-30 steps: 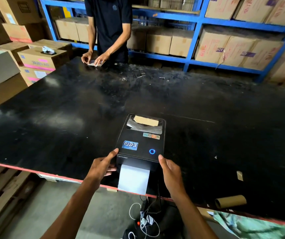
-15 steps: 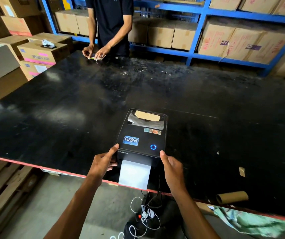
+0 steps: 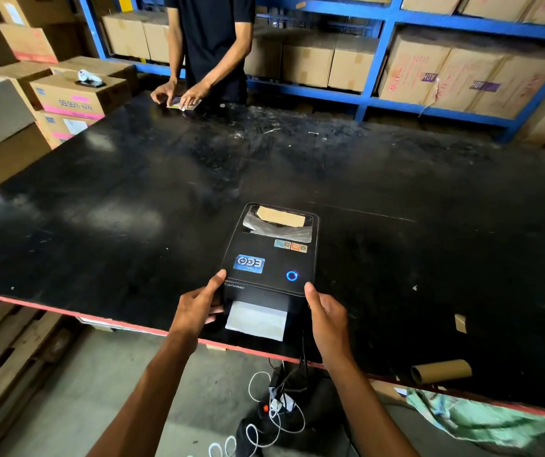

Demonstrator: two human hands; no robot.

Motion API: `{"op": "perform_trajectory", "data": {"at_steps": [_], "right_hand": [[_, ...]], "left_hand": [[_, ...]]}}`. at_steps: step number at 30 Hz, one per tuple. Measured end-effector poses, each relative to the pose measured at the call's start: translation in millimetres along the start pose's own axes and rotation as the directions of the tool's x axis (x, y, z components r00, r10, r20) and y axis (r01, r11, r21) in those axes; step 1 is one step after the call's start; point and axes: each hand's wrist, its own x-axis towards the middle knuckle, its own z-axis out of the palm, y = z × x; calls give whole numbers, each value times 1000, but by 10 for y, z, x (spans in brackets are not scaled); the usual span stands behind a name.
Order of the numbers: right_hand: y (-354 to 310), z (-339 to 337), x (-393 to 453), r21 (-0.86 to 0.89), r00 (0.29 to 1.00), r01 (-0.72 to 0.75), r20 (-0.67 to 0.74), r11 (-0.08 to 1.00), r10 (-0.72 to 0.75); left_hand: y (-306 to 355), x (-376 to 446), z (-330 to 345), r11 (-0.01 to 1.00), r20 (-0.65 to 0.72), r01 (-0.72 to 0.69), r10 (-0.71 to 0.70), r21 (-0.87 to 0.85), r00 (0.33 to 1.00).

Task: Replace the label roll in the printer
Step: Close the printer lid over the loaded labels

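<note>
At the table's [image 3: 132, 225] near edge we clasp the closed printer [image 3: 269, 258] with our left hand [image 3: 198, 306] and right hand [image 3: 325, 316], each grip holding 1 front corner, label paper [image 3: 256, 319] hanging out; next, we judge, lifting its lid.

both bare forearms reach forward and slightly inward. the left hand [image 3: 198, 306] is cupped with fingers curled under and thumb stretched up and forward. the right hand [image 3: 325, 316] is held edge-on, thumb extended forward, fingers hidden.
</note>
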Motion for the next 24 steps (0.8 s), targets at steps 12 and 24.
{"op": "perform_trajectory", "data": {"at_steps": [12, 24], "right_hand": [[-54, 26, -50, 77, 999, -36, -4, 996, 37], [-34, 46, -63, 79, 999, -43, -20, 996, 45]], "left_hand": [[-15, -4, 13, 1000, -12, 14, -14, 1, 1000], [7, -42, 35, 1000, -25, 25, -25, -8, 999]]}}
